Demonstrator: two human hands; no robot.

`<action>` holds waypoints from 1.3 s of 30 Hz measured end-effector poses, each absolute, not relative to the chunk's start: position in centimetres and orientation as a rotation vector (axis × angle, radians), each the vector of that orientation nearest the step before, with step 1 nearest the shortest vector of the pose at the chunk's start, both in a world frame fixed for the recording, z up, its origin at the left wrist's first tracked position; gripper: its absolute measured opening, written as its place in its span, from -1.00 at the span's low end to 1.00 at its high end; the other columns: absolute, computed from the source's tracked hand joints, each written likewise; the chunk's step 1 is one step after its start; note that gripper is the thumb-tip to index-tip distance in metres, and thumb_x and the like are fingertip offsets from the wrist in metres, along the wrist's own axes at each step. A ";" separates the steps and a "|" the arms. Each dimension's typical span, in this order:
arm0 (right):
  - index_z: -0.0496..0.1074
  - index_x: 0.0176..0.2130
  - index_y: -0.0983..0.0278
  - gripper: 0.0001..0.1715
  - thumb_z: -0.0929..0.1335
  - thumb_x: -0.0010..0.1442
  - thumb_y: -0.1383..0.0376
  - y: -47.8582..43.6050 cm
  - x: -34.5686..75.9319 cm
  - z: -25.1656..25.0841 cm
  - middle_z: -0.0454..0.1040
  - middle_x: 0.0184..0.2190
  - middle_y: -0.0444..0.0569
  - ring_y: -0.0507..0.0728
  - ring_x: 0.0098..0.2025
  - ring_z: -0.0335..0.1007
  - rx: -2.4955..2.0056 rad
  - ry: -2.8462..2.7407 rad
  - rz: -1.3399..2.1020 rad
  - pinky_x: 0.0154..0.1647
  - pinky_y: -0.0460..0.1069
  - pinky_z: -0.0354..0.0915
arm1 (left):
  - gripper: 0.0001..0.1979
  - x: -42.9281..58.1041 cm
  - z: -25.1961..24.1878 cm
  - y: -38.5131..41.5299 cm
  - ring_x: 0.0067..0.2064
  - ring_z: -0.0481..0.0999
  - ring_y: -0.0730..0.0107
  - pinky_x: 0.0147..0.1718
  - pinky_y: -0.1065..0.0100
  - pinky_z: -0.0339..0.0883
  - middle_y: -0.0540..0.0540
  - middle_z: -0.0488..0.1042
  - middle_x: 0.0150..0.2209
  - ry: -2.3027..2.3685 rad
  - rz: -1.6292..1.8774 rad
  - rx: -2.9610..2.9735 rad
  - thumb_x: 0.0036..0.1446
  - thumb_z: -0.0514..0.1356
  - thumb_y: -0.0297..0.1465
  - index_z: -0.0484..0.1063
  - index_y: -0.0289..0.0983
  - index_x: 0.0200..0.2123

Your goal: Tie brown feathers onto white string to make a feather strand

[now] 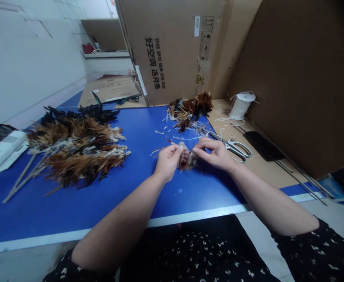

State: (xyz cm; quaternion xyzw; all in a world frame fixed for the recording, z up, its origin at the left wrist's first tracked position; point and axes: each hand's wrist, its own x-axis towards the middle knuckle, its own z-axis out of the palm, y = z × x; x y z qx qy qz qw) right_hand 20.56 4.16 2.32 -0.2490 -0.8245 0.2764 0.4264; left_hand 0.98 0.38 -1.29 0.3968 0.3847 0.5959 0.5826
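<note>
My left hand [167, 159] is closed, thumb and fingers pinching a small bunch of brown feathers [191, 160] just above the blue table. Close by on its right, my right hand [215, 153] has thumb and forefinger pressed together beside the same bunch. Whatever sits in that pinch is too small to make out. Scissors [238, 150] with grey-and-white handles lie just beyond my right hand. Loose feather scraps and white strips [198, 127] are scattered past my fingertips.
Rows of brown and black feather bundles [80, 149] lie at left, over pale sticks [20, 182]. Another feather pile [189, 109] rests at the back. A white spool of ribbon [242, 106] stands on cardboard at right. Tall cardboard panels [177, 51] wall the back and right.
</note>
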 end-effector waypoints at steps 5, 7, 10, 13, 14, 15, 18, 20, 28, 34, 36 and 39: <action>0.60 -0.27 0.26 -0.71 0.40 0.37 0.13 4.3 20.2 1.4 0.53 -0.40 -0.04 0.08 -0.35 0.40 -0.673 -2.012 0.627 -0.23 0.02 0.36 | -0.53 1.4 -1.1 -0.1 -0.45 0.59 0.36 -0.38 0.30 0.51 -0.13 0.60 -0.41 0.836 1.283 0.845 -0.02 0.50 -0.10 0.52 -0.37 -0.26; 0.61 -0.26 0.27 -0.71 0.40 0.38 0.13 4.5 20.1 1.1 0.51 -0.41 -0.05 0.07 -0.36 0.38 -0.682 -2.020 0.609 -0.25 0.01 0.36 | -0.53 1.5 -1.1 -0.2 -0.45 0.57 0.38 -0.41 0.33 0.49 -0.14 0.60 -0.40 0.835 1.249 0.836 -0.03 0.50 -0.11 0.52 -0.37 -0.26; 0.62 -0.26 0.28 -0.68 0.40 0.38 0.12 4.5 20.0 1.0 0.49 -0.44 -0.07 0.06 -0.39 0.36 -0.682 -2.025 0.593 -0.28 0.00 0.34 | -0.57 1.5 -1.2 -0.3 -0.49 0.50 0.46 -0.48 0.40 0.39 -0.12 0.57 -0.42 0.829 1.216 0.846 -0.02 0.50 -0.14 0.53 -0.38 -0.30; 0.62 -0.26 0.29 -0.67 0.39 0.39 0.11 4.5 19.9 0.9 0.49 -0.45 -0.06 0.05 -0.41 0.35 -0.673 -2.035 0.600 -0.30 -0.01 0.32 | -0.62 1.4 -1.2 -0.4 -0.51 0.42 0.54 -0.50 0.45 0.29 -0.08 0.51 -0.46 0.819 1.196 0.869 0.02 0.48 -0.16 0.53 -0.37 -0.37; 0.63 -0.26 0.29 -0.67 0.39 0.39 0.11 4.5 19.9 0.9 0.49 -0.45 -0.06 0.05 -0.41 0.35 -0.670 -2.040 0.601 -0.31 -0.02 0.32 | -0.63 1.4 -1.3 -0.4 -0.51 0.40 0.55 -0.51 0.46 0.26 -0.07 0.49 -0.47 0.819 1.188 0.877 0.03 0.47 -0.17 0.53 -0.37 -0.39; 0.62 -0.26 0.29 -0.67 0.39 0.39 0.11 4.5 19.9 0.9 0.49 -0.45 -0.06 0.05 -0.41 0.36 -0.668 -2.044 0.603 -0.31 -0.02 0.33 | -0.64 1.4 -1.3 -0.4 -0.52 0.38 0.56 -0.51 0.46 0.23 -0.06 0.47 -0.48 0.822 1.184 0.886 0.04 0.47 -0.17 0.52 -0.36 -0.40; 0.62 -0.25 0.29 -0.67 0.39 0.39 0.12 4.5 20.0 0.8 0.53 -0.42 -0.04 0.06 -0.38 0.41 -0.657 -2.056 0.614 -0.25 -0.01 0.37 | -0.65 1.3 -1.5 -0.3 -0.54 0.32 0.59 -0.52 0.46 0.16 -0.02 0.43 -0.50 0.834 1.196 0.911 0.03 0.47 -0.18 0.53 -0.36 -0.38; 0.62 -0.19 0.29 -0.70 0.38 0.39 0.13 4.5 20.2 0.7 0.58 -0.36 0.00 0.09 -0.32 0.47 -0.659 -2.058 0.612 -0.19 0.02 0.40 | -0.64 1.3 -1.4 -0.3 -0.54 0.30 0.60 -0.52 0.47 0.13 -0.01 0.42 -0.50 0.844 1.209 0.911 0.03 0.47 -0.18 0.55 -0.37 -0.34; 0.42 0.29 0.22 -0.52 0.29 0.46 0.24 4.6 20.6 0.4 0.57 -0.09 0.09 0.14 -0.11 0.49 -0.526 -2.209 0.561 -0.01 0.11 0.45 | -0.63 1.3 -1.5 -0.3 -0.55 0.33 0.58 -0.54 0.47 0.13 -0.02 0.44 -0.49 0.860 1.184 0.922 0.04 0.45 -0.15 0.49 -0.33 -0.39; 0.43 0.28 0.23 -0.54 0.26 0.47 0.29 4.7 20.4 -0.1 0.51 -0.21 0.04 0.11 -0.20 0.45 -0.472 -2.274 0.572 -0.13 0.07 0.44 | -0.63 1.1 -2.3 0.0 -0.55 0.34 0.58 -0.56 0.48 0.12 -0.02 0.44 -0.49 0.890 1.168 0.978 0.08 0.43 -0.13 0.47 -0.32 -0.40; 0.44 0.27 0.24 -0.55 0.26 0.47 0.29 4.7 20.5 0.2 0.52 -0.21 0.04 0.11 -0.20 0.46 -0.452 -2.291 0.587 -0.11 0.07 0.44 | -0.62 1.1 -2.3 0.0 -0.55 0.34 0.58 -0.56 0.48 0.13 -0.02 0.44 -0.49 0.902 1.164 0.988 0.08 0.43 -0.12 0.49 -0.32 -0.40; 0.51 0.18 0.26 -0.61 0.30 0.44 0.26 5.1 21.4 1.3 0.56 -0.15 0.09 0.15 -0.11 0.49 -0.497 -2.247 0.566 -0.01 0.11 0.43 | -0.63 1.0 -1.9 0.0 -0.55 0.34 0.59 -0.55 0.48 0.16 -0.02 0.46 -0.48 0.907 1.201 0.981 0.07 0.44 -0.13 0.56 -0.34 -0.33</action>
